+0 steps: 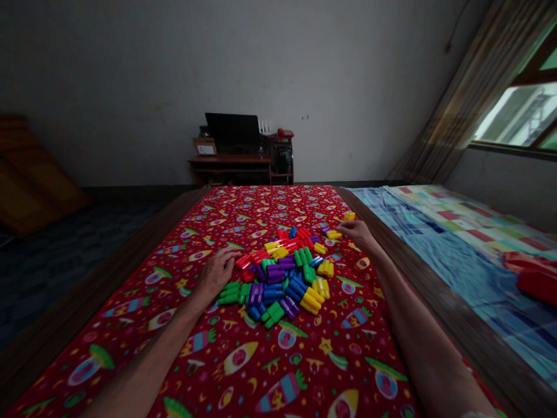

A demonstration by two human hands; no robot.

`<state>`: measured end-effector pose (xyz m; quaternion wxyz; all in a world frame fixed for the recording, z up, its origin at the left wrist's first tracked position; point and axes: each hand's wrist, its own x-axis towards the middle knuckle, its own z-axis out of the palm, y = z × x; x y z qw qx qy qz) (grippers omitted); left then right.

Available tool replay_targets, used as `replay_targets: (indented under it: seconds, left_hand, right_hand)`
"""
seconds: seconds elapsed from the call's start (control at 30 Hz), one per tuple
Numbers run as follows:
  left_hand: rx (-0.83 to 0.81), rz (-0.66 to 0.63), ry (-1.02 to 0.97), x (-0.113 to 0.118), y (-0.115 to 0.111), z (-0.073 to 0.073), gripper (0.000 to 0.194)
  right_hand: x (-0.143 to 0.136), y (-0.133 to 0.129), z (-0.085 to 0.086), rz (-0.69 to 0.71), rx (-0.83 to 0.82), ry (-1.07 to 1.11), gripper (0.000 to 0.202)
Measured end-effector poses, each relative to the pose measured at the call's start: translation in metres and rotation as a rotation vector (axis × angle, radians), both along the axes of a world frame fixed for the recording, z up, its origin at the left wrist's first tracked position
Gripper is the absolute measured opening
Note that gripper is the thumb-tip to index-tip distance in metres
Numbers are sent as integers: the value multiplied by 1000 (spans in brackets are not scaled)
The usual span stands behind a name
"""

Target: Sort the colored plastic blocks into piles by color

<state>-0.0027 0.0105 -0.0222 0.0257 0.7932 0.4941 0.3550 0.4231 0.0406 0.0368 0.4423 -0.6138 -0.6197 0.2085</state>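
A loose pile of plastic blocks in red, blue, green, purple and yellow lies on the red patterned cloth [243,354]. My left hand [217,269] rests at the pile's left side, fingers apart and curved, by the red blocks [246,263] and just above the green blocks [228,293]. At the upper right of the pile, my right hand [354,230] pinches the end of a yellow block [334,235]. Another yellow block [349,216] lies just beyond that hand. More yellow blocks [311,301] line the pile's right edge.
Wooden edges border the cloth. On the right is a bed with blue and checked covers [435,232] and a red item [537,284]. A desk [230,161] with a monitor [234,132] stands against the far wall. A wooden cabinet [35,174] is at the left.
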Motion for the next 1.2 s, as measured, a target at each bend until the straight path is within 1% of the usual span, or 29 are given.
replay_targets:
  seconds: [0.03, 0.07, 0.13, 0.17, 0.27, 0.33, 0.37, 0.4, 0.47, 0.53, 0.57, 0.6, 0.63, 0.7, 0.77, 0.83, 0.97, 1.03, 1.07, 1.1, 1.13, 1.2]
  left_hand:
    - [4, 3, -2, 0, 1, -1, 35]
    - [8, 4, -3, 0, 1, -1, 35]
    - [13, 4, -3, 0, 2, -2, 35]
    - [14, 3, -3, 0, 3, -3, 35]
    - [14, -1, -3, 1, 3, -3, 34]
    - [18, 0, -5, 1, 3, -3, 35]
    - [20, 0, -5, 1, 3, -3, 35]
    - [20, 0, -5, 2, 3, -3, 36]
    - [21, -1, -2, 2, 2, -2, 36]
    - [20, -1, 3, 2, 1, -1, 36]
    - [18, -1, 5, 2, 1, -1, 36]
    - [18, 2, 7, 2, 1, -1, 35]
    - [17, 4, 8, 2, 1, -1, 35]
    - [15, 7, 8, 2, 1, -1, 34]
    - [12, 7, 5, 2, 2, -1, 33]
    - [11, 5, 3, 2, 2, -1, 33]
    - [18, 3, -3, 2, 1, -1, 34]
    - [18, 3, -6, 2, 1, -1, 33]
    - [16, 3, -7, 2, 1, -1, 33]
    - [14, 4, -7, 2, 0, -1, 33]
    - [12, 5, -6, 2, 0, -1, 33]
    - [9, 9, -1, 3, 0, -1, 34]
  right_hand:
    - [-3, 0, 1, -9, 22, 9, 37]
    - [-5, 0, 2, -51, 57, 17, 36]
    - [-6, 0, 2, -172, 119, 39, 34]
    - [-6, 0, 2, -226, 125, 53, 35]
    - [-1, -1, 2, -336, 62, 23, 36]
    - [-1, -2, 3, -323, 31, -95, 33]
    - [-3, -3, 4, -278, 27, -168, 31]
    - [-7, -5, 5, -204, 22, -244, 30]
    - [-20, -9, 7, 10, -35, -393, 28]
    - [-35, -14, 8, 235, -149, -538, 24]
    - [-43, -17, 8, 312, -197, -614, 22]
    - [-49, -19, 8, 354, -226, -689, 20]
    - [-54, -21, 8, 365, -234, -754, 19]
    - [-57, -22, 7, 322, -217, -833, 18]
    - [-50, -19, 5, 245, -203, -828, 18]
    - [-35, -13, 2, 135, -160, -755, 20]
    - [-1, 1, -11, -183, 86, -540, 28]
    - [7, 5, -17, -281, 174, -459, 34]
    - [8, 7, -20, -285, 194, -437, 35]
    - [6, 8, -23, -258, 200, -429, 35]
    - [3, 9, -25, -205, 195, -436, 34]
    - [-8, 10, -30, -47, 172, -497, 34]
